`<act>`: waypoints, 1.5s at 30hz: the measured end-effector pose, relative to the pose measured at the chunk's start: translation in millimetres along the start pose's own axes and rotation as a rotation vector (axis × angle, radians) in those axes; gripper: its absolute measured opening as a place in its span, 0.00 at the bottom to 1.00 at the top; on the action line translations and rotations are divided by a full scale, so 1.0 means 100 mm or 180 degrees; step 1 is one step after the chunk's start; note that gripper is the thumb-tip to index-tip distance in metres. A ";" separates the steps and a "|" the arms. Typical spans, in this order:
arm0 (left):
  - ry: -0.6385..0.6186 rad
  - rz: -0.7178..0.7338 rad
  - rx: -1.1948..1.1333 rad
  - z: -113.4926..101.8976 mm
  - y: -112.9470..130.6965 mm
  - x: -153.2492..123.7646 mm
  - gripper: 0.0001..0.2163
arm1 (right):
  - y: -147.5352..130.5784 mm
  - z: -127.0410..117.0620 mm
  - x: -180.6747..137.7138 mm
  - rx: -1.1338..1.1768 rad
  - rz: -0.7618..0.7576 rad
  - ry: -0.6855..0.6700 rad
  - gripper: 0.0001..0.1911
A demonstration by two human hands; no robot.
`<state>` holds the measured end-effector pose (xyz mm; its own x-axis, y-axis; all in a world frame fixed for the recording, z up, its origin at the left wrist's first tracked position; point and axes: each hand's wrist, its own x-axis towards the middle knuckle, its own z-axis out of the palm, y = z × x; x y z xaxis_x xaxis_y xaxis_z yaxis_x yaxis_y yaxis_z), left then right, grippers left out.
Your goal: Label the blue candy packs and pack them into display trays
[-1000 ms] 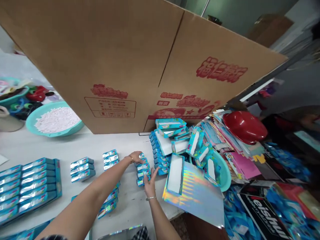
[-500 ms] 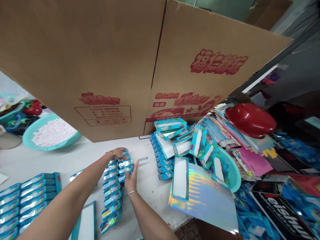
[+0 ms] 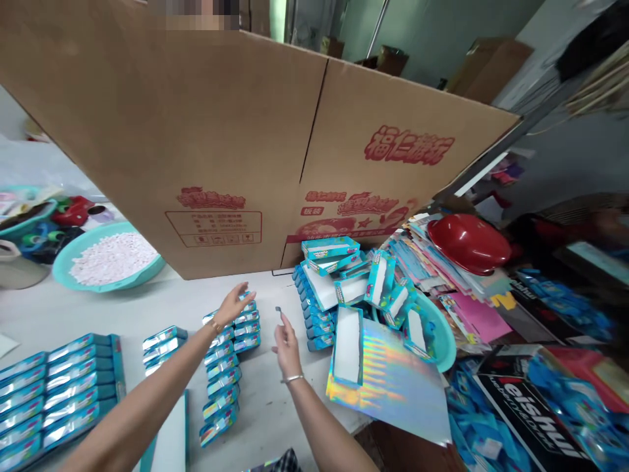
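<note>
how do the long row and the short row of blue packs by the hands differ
Length: the long row has more packs than the short row.
Reach: the long row runs well down toward the person, while the short row ends partway along it.
Side: the short row is nearer the right hand; the long row lies to its left.
Shared: both are blue packs with shiny faces on the white table.

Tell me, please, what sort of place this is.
Probably a small packing workshop: rows of blue packets, a heap of shallow blue boxes, and large printed cardboard standing behind them.
</note>
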<state>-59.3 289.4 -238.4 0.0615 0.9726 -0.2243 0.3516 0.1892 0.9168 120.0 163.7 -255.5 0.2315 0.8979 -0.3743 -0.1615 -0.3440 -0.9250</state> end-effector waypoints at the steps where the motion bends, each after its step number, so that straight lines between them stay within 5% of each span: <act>1: -0.0163 -0.0216 -0.0418 0.09 0.06 -0.22 0.38 | -0.17 -0.14 -0.10 0.0331 0.0260 -0.0109 0.33; 5: -0.0806 -0.1190 -0.1756 0.53 0.28 -1.07 0.38 | -0.68 -0.62 -0.57 0.1527 0.0969 -0.0501 0.27; 9: -0.1315 -0.1532 -0.2488 0.95 0.42 -1.60 0.40 | -0.81 -0.93 -0.95 0.1988 0.1278 -0.0693 0.23; 11: -0.1285 -0.1440 -0.2585 1.13 0.46 -1.75 0.38 | -0.78 -1.05 -1.09 0.2008 0.1307 -0.0658 0.22; 15: -0.0606 -0.1211 -0.2501 1.43 0.43 -1.91 0.26 | -0.67 -1.25 -1.25 0.1987 0.1261 -0.0542 0.22; 20: 0.0054 -0.1277 -0.2415 1.76 0.38 -2.01 0.21 | -0.44 -1.43 -1.20 0.1468 0.0867 0.0194 0.23; 26: 0.0292 -0.1005 -0.1791 2.09 0.40 -2.10 0.22 | 0.00 -1.58 -0.79 0.0358 -0.0054 0.1210 0.20; 33: 0.0725 -0.1228 -0.1687 2.40 0.14 -1.89 0.20 | 0.13 -1.71 -0.41 -0.1016 -0.0938 0.1203 0.16; 38: 0.1286 -0.1383 -0.1739 2.68 -0.12 -1.55 0.17 | 0.16 -1.68 -0.09 -0.2667 -0.1567 0.1329 0.13; 45: 0.1544 -0.1520 -0.1864 2.89 -0.39 -1.28 0.15 | 0.33 -1.64 0.19 -0.3472 -0.1770 0.1515 0.15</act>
<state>189.5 118.1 -340.5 -0.4173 0.6976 -0.5824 -0.3023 0.4978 0.8129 276.2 124.3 -303.7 0.3650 0.8839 0.2926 0.8660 -0.2069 -0.4552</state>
